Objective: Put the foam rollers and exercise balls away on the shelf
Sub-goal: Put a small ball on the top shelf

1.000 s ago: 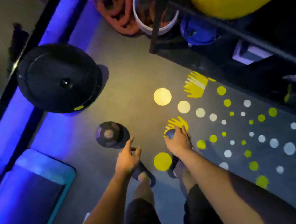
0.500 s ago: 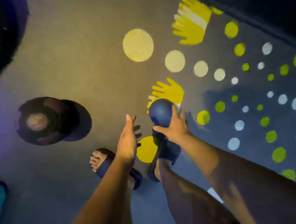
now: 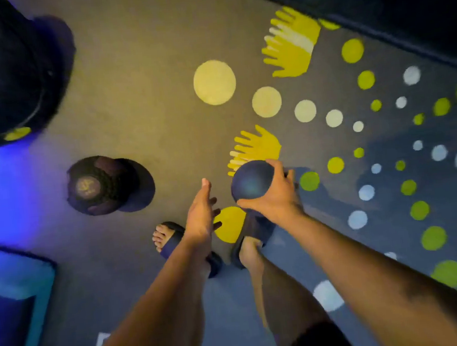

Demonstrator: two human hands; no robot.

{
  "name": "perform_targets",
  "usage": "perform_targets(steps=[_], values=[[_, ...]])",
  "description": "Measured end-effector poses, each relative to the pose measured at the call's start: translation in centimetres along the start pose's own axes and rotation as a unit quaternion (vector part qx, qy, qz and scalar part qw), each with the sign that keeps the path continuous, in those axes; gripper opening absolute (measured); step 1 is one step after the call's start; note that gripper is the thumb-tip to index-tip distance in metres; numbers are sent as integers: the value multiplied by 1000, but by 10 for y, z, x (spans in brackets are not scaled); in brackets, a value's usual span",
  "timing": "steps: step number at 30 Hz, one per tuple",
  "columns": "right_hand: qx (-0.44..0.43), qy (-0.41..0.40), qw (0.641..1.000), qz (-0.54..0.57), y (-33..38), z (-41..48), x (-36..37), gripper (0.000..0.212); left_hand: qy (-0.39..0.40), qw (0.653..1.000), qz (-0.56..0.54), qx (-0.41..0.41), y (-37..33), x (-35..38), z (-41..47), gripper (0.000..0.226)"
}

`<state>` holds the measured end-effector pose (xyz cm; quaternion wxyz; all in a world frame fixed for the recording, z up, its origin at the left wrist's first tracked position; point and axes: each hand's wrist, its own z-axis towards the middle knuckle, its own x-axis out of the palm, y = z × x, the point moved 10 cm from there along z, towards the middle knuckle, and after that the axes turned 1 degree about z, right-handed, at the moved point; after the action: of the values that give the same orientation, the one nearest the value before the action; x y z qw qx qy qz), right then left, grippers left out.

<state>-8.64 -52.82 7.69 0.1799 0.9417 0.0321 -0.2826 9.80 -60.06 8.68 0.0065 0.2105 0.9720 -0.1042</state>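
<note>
Blue ball (image 3: pixel 251 184) sits gripped in the right hand (image 3: pixel 277 201) so it will not drop. Left hand (image 3: pixel 199 218), flat and spread, hovers just left of it, maybe to help.

ball (image 3: pixel 251 183): dark blue | floor (image 3: pixel 132 70): grey, yellow and white dots | mat (image 3: pixel 17 293): teal
</note>
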Motion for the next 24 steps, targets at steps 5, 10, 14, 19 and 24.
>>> perform_targets(steps=[5,10,14,19,24], values=[[-112,7,988,108,128,-166,-161,112,113,992,-64,-1,-103,51,-210,58],[-225,-19,970,95,257,-277,-318,113,160,973,-90,139,-237,69,-384,37],[-323,-74,936,123,353,-331,-428,124,174,944,-109,258,-351,85,-487,40],[-396,-154,897,124,452,-374,-544,133,128,875,-121,452,-500,87,-577,38],[-433,-223,866,111,512,-406,-635,129,117,816,-139,549,-594,106,-663,15]])
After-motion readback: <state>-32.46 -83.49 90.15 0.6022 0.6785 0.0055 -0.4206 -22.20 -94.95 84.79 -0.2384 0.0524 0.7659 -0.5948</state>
